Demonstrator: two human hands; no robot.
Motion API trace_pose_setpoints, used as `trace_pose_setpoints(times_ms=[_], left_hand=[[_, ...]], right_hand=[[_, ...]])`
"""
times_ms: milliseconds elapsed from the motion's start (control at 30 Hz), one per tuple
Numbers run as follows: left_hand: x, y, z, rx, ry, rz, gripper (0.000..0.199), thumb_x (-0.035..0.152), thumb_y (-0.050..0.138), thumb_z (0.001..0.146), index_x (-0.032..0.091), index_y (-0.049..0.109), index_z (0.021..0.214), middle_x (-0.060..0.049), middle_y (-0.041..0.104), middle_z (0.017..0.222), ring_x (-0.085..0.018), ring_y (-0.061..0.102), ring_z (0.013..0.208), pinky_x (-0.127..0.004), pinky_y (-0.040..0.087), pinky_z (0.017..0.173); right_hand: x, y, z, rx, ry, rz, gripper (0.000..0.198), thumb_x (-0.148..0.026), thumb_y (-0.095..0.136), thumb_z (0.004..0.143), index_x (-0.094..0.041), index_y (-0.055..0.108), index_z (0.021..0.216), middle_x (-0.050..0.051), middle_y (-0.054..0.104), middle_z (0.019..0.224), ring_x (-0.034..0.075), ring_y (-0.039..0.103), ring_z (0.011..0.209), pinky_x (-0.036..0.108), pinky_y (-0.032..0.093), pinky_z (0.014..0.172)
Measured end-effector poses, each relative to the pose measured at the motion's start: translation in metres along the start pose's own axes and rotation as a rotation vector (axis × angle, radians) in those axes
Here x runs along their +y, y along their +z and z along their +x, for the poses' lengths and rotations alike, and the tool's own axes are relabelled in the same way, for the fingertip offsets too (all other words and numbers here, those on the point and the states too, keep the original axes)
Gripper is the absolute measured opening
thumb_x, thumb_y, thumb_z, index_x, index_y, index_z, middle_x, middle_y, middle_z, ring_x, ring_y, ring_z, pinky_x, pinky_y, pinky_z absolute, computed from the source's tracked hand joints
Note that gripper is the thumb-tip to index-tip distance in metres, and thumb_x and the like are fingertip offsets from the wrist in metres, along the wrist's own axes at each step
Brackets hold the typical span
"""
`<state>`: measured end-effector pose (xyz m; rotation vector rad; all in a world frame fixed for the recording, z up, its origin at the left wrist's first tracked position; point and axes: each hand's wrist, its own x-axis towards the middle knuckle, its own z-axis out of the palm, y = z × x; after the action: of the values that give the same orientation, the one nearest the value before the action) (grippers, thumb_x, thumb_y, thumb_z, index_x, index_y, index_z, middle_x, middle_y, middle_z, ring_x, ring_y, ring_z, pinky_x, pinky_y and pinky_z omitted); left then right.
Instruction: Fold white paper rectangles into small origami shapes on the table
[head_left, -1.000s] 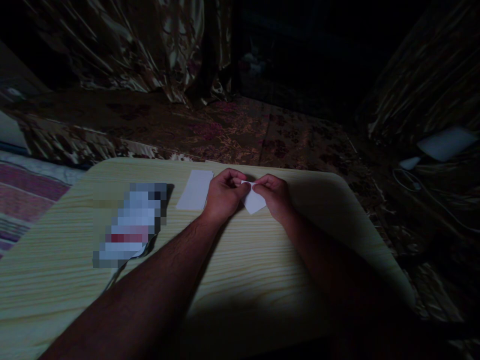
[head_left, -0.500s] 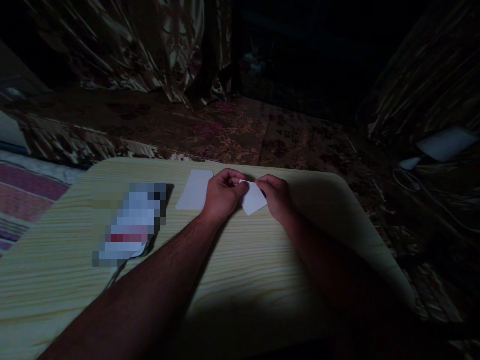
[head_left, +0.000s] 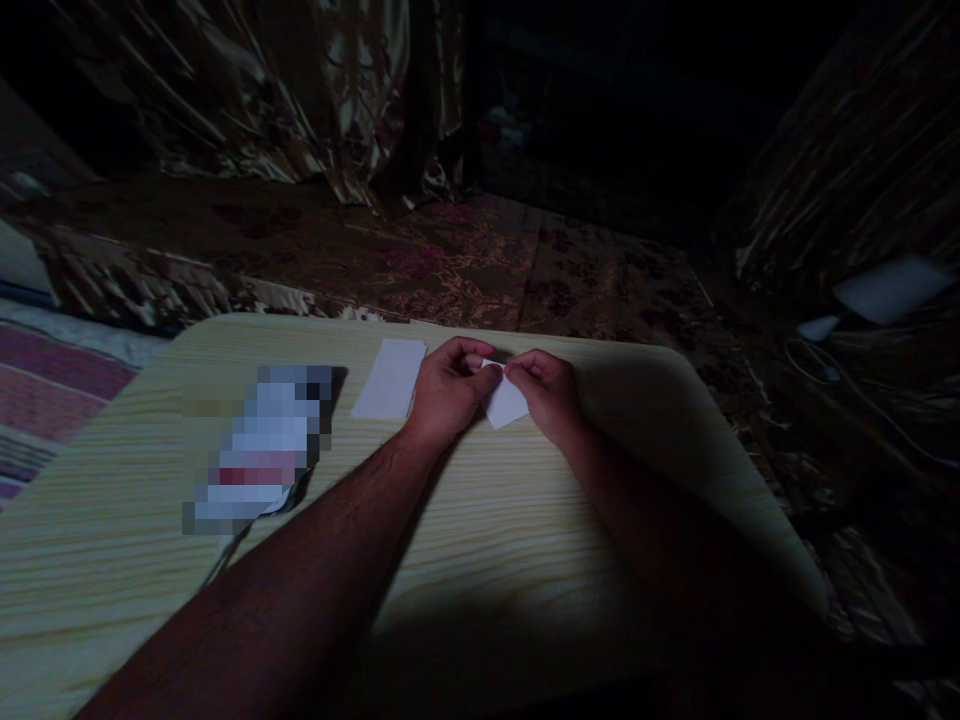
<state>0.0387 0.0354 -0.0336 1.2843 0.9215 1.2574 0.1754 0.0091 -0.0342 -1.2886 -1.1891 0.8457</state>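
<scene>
A small white piece of paper (head_left: 505,402) is pinched between my two hands over the far middle of the table. My left hand (head_left: 452,388) grips its upper left edge, thumb on top. On the other side my right hand (head_left: 546,393) holds the upper right edge, its thumb close to the left thumb. The fingers beneath the paper are partly hidden. Just left of my left hand lies a stack of white paper (head_left: 388,379) on the tabletop.
The light wooden table (head_left: 465,560) has rounded far corners. At its left lies a pixelated, phone-like object (head_left: 262,440) with a cable. Patterned curtains (head_left: 300,90) hang beyond a cloth-covered ledge (head_left: 450,250). A pale lamp-like object (head_left: 892,290) with a white cord stands at right.
My right hand has shifted slightly left along the paper, bringing its thumb nearer to my left thumb and covering more of the paper's right side. My left hand has barely moved.
</scene>
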Motion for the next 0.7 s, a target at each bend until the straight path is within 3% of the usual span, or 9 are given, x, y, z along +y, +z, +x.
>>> trace_pose_setpoints(times_ms=[100,300,700], left_hand=[[-0.0002,0.0002,0.001,-0.013,-0.026,0.019,0.029,0.032,0.072,0.067,0.015,0.067,0.09,-0.002,0.065,0.071,-0.011,0.054,0.055,-0.022,0.042,0.052],[-0.0023,-0.0016,0.0045,0.005,-0.018,0.065,0.021,0.036,0.067,0.07,0.015,0.066,0.069,0.0,0.062,0.063,-0.011,0.051,0.056,-0.022,0.039,0.053],[-0.0093,-0.0048,0.0063,0.001,-0.026,0.061,0.023,0.037,0.068,0.07,0.015,0.065,0.068,-0.002,0.063,0.063,-0.011,0.05,0.054,-0.024,0.039,0.052]], right_hand=[[-0.0004,-0.0011,-0.0002,0.004,-0.033,-0.002,0.017,-0.034,0.063,0.072,-0.017,0.062,0.071,-0.002,0.057,0.057,0.01,0.049,0.051,0.022,0.034,0.047],[-0.0002,-0.0022,0.0001,-0.004,-0.009,0.021,0.019,-0.036,0.064,0.072,-0.017,0.061,0.071,-0.003,0.056,0.057,0.01,0.049,0.051,0.021,0.034,0.047],[-0.0045,-0.0006,0.0001,0.02,0.029,0.038,0.017,-0.033,0.065,0.069,-0.017,0.059,0.068,-0.004,0.054,0.054,0.009,0.047,0.049,0.022,0.034,0.045]])
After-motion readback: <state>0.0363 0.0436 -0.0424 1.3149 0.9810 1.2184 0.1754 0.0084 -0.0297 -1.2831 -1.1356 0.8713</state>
